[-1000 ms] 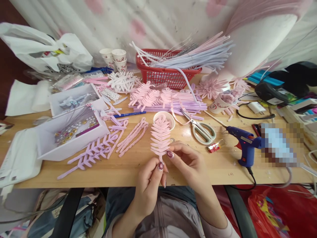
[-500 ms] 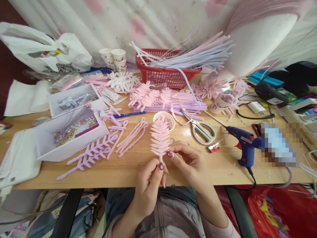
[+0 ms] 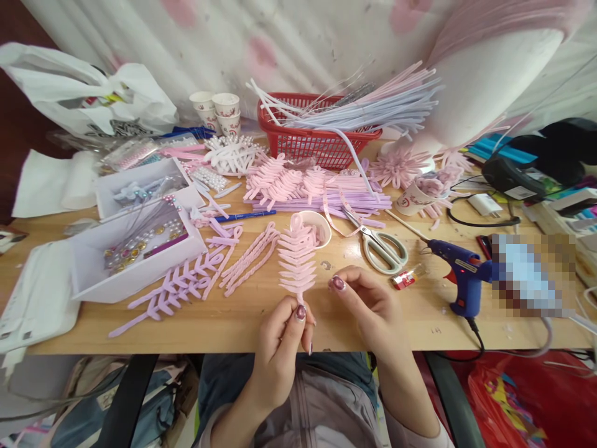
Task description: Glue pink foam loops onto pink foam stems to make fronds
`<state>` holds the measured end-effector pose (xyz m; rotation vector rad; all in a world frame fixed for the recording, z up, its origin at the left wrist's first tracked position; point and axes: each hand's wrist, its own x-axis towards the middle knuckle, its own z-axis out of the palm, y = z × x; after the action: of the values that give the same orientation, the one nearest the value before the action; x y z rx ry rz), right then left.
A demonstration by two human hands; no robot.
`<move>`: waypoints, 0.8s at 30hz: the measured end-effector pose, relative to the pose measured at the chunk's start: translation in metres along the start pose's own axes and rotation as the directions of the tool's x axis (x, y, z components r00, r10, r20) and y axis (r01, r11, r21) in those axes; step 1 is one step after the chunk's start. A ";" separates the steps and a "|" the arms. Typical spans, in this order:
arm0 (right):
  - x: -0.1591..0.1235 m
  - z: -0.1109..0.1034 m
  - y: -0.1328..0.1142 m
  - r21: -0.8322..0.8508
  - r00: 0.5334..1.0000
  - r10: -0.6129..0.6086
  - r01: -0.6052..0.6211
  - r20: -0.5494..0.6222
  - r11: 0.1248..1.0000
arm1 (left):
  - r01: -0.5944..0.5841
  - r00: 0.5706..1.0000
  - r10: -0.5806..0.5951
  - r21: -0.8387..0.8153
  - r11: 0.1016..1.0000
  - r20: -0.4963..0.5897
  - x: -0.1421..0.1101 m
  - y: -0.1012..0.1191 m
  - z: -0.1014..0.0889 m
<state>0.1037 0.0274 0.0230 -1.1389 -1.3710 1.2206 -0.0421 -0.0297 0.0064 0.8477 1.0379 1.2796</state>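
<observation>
A pink chenille-stem leaf (image 3: 297,258) stands upright over the table, its short slanted prongs paired along a central stem. My left hand (image 3: 285,336) is closed in a pinch on the stem at its lower end. Just to the right, apart from the leaf, is my right hand (image 3: 366,305), thumb and forefinger tips together with nothing visible between them. Behind the leaf is a white paper cup (image 3: 321,227) with pink pieces inside, partly hidden by its tip.
Scissors (image 3: 383,249), a lighter (image 3: 405,279) and a blue glue gun (image 3: 461,274) lie to the right. Pink twisted stems (image 3: 249,258) and purple leaves (image 3: 181,280) lie left, beside a white box (image 3: 140,267). At the back stands a red basket (image 3: 317,146) of chenille stems.
My right hand has come off the leaf's lower prongs and moved right. The leaf, still in my left hand, has shifted slightly left, showing more of the cup.
</observation>
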 end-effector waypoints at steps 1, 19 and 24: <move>-0.001 -0.003 0.002 0.000 1.000 -0.003 0.003 -0.019 1.000 | 0.004 1.000 -0.004 -0.009 1.000 -0.016 0.000 0.000 0.001; -0.005 -0.010 0.010 -0.033 0.979 -0.202 0.203 0.028 0.979 | 0.008 0.993 -0.002 0.058 0.998 -0.115 0.002 0.001 0.005; 0.001 -0.006 0.003 -0.032 0.985 -0.173 0.172 -0.015 0.985 | 0.008 0.994 -0.004 0.040 0.999 -0.110 0.003 -0.001 0.005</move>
<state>0.1101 0.0295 0.0205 -1.0265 -1.4482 1.0665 -0.0370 -0.0266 0.0064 0.8111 1.1562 1.3162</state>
